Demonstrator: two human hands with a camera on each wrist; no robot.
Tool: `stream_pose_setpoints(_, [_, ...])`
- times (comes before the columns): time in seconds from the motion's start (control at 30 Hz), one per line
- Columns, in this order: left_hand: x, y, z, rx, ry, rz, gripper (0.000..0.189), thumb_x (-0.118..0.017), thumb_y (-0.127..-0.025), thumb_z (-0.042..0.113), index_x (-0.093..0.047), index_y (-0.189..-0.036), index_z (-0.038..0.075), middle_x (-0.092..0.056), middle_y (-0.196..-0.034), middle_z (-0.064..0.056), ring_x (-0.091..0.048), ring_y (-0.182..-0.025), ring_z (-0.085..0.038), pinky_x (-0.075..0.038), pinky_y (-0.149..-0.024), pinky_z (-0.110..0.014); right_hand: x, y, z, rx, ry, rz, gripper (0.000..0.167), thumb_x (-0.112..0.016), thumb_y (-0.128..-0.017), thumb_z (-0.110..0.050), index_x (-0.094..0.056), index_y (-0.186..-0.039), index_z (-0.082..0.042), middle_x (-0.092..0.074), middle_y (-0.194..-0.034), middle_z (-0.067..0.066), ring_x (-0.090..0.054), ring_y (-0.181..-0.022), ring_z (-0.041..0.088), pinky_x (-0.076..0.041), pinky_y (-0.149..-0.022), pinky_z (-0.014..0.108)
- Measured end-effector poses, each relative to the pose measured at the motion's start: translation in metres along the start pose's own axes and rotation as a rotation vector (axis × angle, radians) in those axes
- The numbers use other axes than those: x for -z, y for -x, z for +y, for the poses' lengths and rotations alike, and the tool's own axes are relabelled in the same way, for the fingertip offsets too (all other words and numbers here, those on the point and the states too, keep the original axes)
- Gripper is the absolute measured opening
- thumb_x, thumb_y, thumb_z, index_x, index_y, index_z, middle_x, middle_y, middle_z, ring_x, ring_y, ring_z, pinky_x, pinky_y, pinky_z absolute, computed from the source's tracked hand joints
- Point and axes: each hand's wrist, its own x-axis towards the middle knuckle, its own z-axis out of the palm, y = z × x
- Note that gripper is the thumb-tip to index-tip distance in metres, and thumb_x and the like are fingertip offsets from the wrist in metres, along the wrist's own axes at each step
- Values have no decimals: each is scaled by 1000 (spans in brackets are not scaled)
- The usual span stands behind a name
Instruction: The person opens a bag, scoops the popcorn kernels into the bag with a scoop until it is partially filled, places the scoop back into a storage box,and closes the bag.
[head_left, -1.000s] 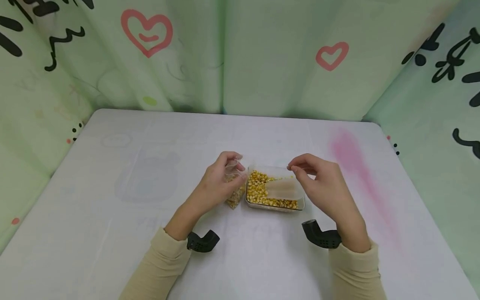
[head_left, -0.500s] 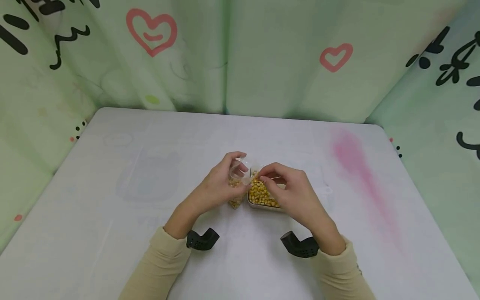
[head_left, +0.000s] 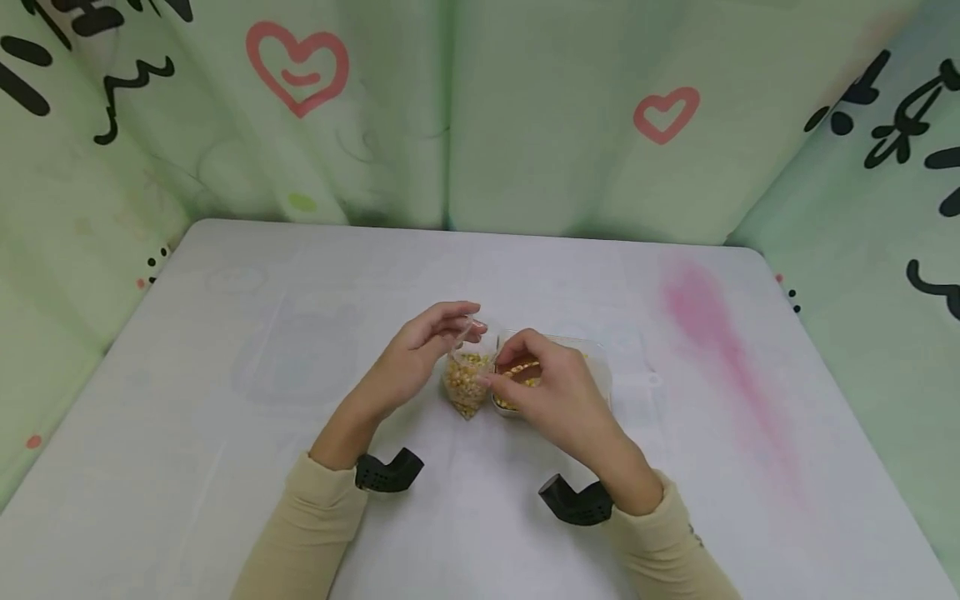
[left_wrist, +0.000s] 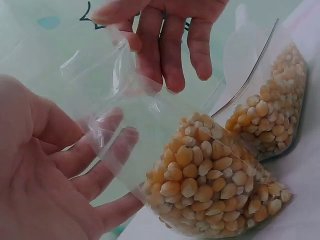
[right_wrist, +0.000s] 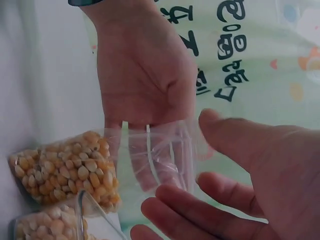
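A clear plastic bag [left_wrist: 210, 175], its lower part filled with yellow corn kernels, stands upright left of the box in the head view. My left hand [head_left: 401, 362] is at the bag's left side. Its fairly straight fingers show through the clear upper part in the right wrist view [right_wrist: 150, 80]. My right hand [head_left: 558, 387] reaches over the box, its thumb and index finger at the bag's mouth, pinching the film's edge in the left wrist view. A clear rectangular box [head_left: 600, 350] of corn kernels [left_wrist: 265, 117] stands beside the bag, partly hidden by my right hand.
A pale translucent scoop-like piece [left_wrist: 240, 45] rises from the box in the left wrist view. The white-covered table [head_left: 300, 375] has a pink patch [head_left: 708, 317] at right. Green printed curtains [head_left: 525, 125] enclose the back and sides.
My right hand has moved left from the box's right side to the bag's mouth. My left hand has shifted slightly left and its fingers have loosened, exposing more of the bag.
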Motion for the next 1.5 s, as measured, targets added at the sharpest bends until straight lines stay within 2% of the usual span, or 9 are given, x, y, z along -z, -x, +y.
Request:
stream_pose_setpoints(0.17, [-1, -3, -2, -13, -31, 57, 32, -42, -107, 17, -54, -135, 8, -64, -127, -13, -61, -119, -22, -42, -109, -45, -7, 1, -3, 59, 34, 50, 32, -85, -78, -25, -59, -89, -10, -67, -85, 0, -65, -79, 10, -58, -75, 34])
stream_pose_setpoints(0.33, [-3, -3, -3, -7, -113, 130, 25, -50, -104, 21, -62, -123, 11, -68, -117, -7, -64, -110, -17, -49, -99, -41, -11, 3, -7, 112, 82, 62, 24, -81, -82, -16, -59, -88, -10, -65, -80, -3, -65, -76, 8, -57, -71, 30])
stream_pose_setpoints(0.47, [-4, -3, -3, -16, -139, 175, 20, -55, -102, 18, -65, -116, 7, -69, -109, -7, -65, -103, -18, -52, -94, -37, -12, 6, -10, 135, 119, 34, 21, -79, -83, -13, -59, -83, -13, -64, -75, -5, -65, -71, 6, -55, -67, 25])
stream_pose_setpoints(0.63, [-5, -2, -1, -18, -181, 226, 16, -59, -99, 18, -66, -111, 9, -70, -105, -5, -67, -99, -15, -53, -90, -35, -15, 7, -12, 178, 159, -8, 20, -78, -83, -10, -59, -82, -12, -65, -74, -5, -64, -69, 5, -53, -66, 21])
stream_pose_setpoints(0.8, [-4, -1, 0, -41, -239, 266, 14, -61, -98, 22, -67, -106, 12, -71, -101, -4, -66, -95, -14, -54, -85, -35, -13, 4, -11, 189, 144, 26, 18, -73, -84, 1, -59, -87, -9, -66, -79, -1, -64, -72, 7, -55, -68, 23])
stream_pose_setpoints(0.97, [3, 1, 4, -75, -289, 290, 13, -62, -97, 22, -68, -104, 12, -71, -99, -4, -67, -95, -13, -53, -89, -36, -3, 2, -6, 190, 169, 116, 16, -72, -85, 1, -60, -93, -6, -69, -83, 3, -66, -76, 12, -57, -70, 28])
stream_pose_setpoints(1.13, [13, 7, 11, -72, -323, 256, 10, -65, -96, 20, -69, -102, 13, -73, -97, -1, -69, -94, -12, -54, -89, -37, 6, 0, 1, 215, 230, 228, 15, -71, -86, 2, -62, -93, -7, -71, -82, 4, -68, -75, 14, -56, -70, 33])
stream_pose_setpoints(1.27, [20, 12, 19, -77, -369, 204, 8, -67, -94, 19, -71, -100, 15, -74, -96, 1, -69, -93, -11, -54, -86, -37, 9, -1, 4, 273, 255, 273, 14, -72, -86, 2, -63, -92, -8, -72, -81, 4, -69, -75, 15, -55, -69, 34])
stream_pose_setpoints(1.5, [31, 19, 23, -31, -445, 127, 7, -68, -94, 24, -71, -98, 19, -72, -95, 6, -67, -92, -9, -53, -83, -36, 4, -4, 7, 318, 211, 251, 14, -71, -87, 2, -64, -95, -7, -72, -86, 4, -69, -79, 13, -55, -73, 32])
